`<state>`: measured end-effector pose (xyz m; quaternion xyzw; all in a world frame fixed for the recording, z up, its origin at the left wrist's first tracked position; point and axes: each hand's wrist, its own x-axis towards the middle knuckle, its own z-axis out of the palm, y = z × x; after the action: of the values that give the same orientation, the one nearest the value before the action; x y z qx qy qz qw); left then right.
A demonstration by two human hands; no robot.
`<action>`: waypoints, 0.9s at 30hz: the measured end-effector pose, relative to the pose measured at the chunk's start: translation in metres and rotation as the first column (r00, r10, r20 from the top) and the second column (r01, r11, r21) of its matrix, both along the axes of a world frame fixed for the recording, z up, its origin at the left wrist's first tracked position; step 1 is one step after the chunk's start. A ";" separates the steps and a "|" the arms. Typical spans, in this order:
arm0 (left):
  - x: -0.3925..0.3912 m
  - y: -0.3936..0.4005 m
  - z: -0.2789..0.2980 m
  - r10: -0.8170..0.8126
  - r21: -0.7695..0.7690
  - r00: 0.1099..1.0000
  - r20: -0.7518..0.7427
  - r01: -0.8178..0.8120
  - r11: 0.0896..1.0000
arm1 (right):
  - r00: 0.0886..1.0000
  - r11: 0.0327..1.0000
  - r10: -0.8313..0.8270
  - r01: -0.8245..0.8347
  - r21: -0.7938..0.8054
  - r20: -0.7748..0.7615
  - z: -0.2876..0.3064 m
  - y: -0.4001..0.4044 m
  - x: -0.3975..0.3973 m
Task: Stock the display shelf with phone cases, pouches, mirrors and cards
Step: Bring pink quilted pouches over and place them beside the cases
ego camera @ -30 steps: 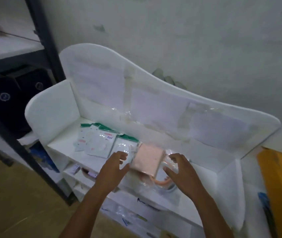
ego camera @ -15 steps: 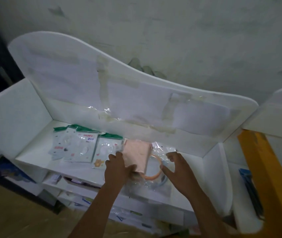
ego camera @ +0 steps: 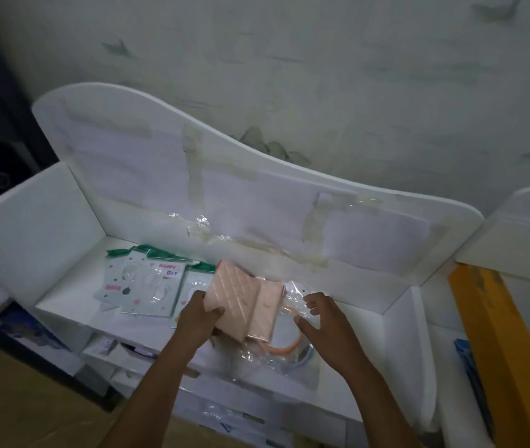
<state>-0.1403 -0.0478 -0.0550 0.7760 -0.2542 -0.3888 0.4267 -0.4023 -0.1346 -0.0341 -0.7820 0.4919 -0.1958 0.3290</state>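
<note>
Nearest to us, both forearms reach up from the bottom edge toward the white display shelf (ego camera: pixel 63 305). Our left hand (ego camera: pixel 197 318) grips the lower left corner of a pink quilted pouch (ego camera: pixel 241 302), thumb on its face and fingers curled beneath, holding it tilted above the top shelf board. Our right hand (ego camera: pixel 325 328) sits just right of the pouch, fingers loosely bent; its fingertips look to be touching crinkled clear plastic wrap (ego camera: pixel 292 292), though we cannot tell whether they actually pinch it. Under the pouch, partly hidden, an orange-rimmed round mirror (ego camera: pixel 284 349) lies in its clear bag near the shelf's front edge. Left of the pouch, cards in green-topped sleeves (ego camera: pixel 147 286) lie flat on the same board, one printed "HAPPY DAY". Below the board, lower tiers hold small packaged goods too dim to name. Farther back, the shelf's curved back panel (ego camera: pixel 257 195) carries taped paper sheets. At the right edge stands a yellow box (ego camera: pixel 496 334); behind everything, a stained pale wall (ego camera: pixel 321 76).
</note>
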 end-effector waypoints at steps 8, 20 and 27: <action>0.033 0.055 0.004 0.208 -0.220 0.859 -0.468 -0.342 0.914 | 0.980 0.997 -0.060 0.066 0.027 -0.191 -0.010 0.009 0.049; 0.056 0.102 0.010 0.267 -0.240 0.824 -0.499 -0.428 0.871 | 0.800 0.964 -0.260 0.247 -0.097 -0.541 -0.021 0.048 0.130; 0.067 0.115 0.019 0.258 -0.246 0.834 -0.488 -0.415 0.876 | 0.825 0.953 -0.256 0.304 0.014 -0.504 -0.012 0.035 0.130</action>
<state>-0.0738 0.0669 -0.0360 0.6140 -0.0716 -0.4212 0.6637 -0.2723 -0.0995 -0.0458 -0.7090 0.6776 -0.0111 0.1951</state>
